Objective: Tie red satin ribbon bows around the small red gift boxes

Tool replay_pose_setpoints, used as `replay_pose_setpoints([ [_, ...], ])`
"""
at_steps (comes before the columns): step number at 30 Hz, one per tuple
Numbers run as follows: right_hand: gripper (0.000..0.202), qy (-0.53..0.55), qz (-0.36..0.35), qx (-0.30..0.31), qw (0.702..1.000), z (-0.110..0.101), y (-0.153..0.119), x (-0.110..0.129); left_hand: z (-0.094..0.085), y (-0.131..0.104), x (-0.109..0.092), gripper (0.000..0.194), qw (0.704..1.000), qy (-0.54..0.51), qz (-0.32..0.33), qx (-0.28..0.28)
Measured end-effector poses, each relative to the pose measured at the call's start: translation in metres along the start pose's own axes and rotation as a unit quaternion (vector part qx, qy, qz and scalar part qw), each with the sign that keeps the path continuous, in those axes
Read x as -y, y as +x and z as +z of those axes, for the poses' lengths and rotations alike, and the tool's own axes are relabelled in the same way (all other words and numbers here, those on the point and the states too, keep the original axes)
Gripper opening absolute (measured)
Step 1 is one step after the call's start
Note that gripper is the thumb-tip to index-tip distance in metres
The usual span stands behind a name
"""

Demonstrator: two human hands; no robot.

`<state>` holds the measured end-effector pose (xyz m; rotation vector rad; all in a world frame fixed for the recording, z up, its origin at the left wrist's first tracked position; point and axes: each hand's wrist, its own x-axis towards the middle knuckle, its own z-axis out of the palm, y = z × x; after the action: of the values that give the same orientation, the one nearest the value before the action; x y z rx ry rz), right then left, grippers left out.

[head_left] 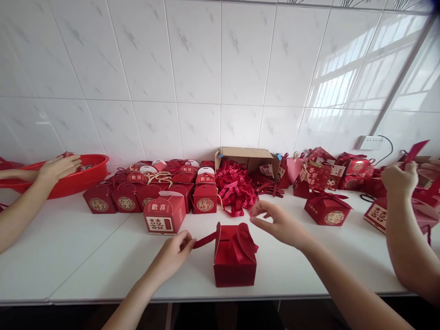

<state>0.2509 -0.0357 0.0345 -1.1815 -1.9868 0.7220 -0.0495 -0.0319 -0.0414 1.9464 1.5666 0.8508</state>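
Note:
A red gift box (235, 269) with raised, curved top flaps stands close to the table's front edge. A red satin ribbon (205, 240) stretches from the box's left flap to my left hand (177, 251), which pinches its end. More ribbon lies over and between the flaps. To the upper right of the box, my right hand (273, 222) hovers with thumb and fingers apart, seemingly holding nothing. Behind its fingertips is a heap of loose red ribbons (237, 185). A red box with gold and white printing (164, 214) sits left of the box, beyond my left hand.
Rows of red boxes (129, 197) line the wall side, beside an open cardboard carton (245, 153). A co-worker's hand (62, 167) reaches into a red basin (99, 164) at left. Another person's hand (400, 178) grips a ribbon at right, near a tied box (326, 211).

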Motion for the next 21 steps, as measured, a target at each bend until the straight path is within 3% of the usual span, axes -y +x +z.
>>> replay_pose_setpoints([
  [3,0.014,0.018,0.014,0.015,1.000,-0.002,-0.022,-0.021,-0.011,0.000,0.018,0.016,0.985,0.156,-0.071,-0.028],
  [5,0.013,0.042,0.017,0.036,0.998,0.002,-0.032,-0.029,-0.013,-0.001,0.010,0.010,0.979,0.176,-0.042,-0.092],
  [7,0.024,0.081,0.010,0.056,0.995,0.010,-0.039,-0.033,-0.008,-0.002,-0.011,0.016,0.987,0.086,0.028,-0.132],
  [10,0.044,0.114,-0.003,0.067,0.991,0.024,-0.042,-0.033,0.007,-0.001,-0.047,0.025,0.991,-0.111,0.042,-0.066],
  [13,0.034,0.075,0.007,0.021,0.997,0.037,-0.042,-0.035,0.024,0.003,-0.065,0.031,0.975,-0.221,0.004,0.029],
  [17,0.009,-0.001,0.006,-0.048,0.999,0.042,-0.045,-0.044,0.034,0.008,-0.057,0.042,0.957,-0.266,-0.053,0.106],
  [21,0.005,-0.009,0.016,-0.044,0.999,0.032,-0.047,-0.050,0.029,0.005,-0.051,0.052,0.949,-0.279,-0.098,0.108],
])
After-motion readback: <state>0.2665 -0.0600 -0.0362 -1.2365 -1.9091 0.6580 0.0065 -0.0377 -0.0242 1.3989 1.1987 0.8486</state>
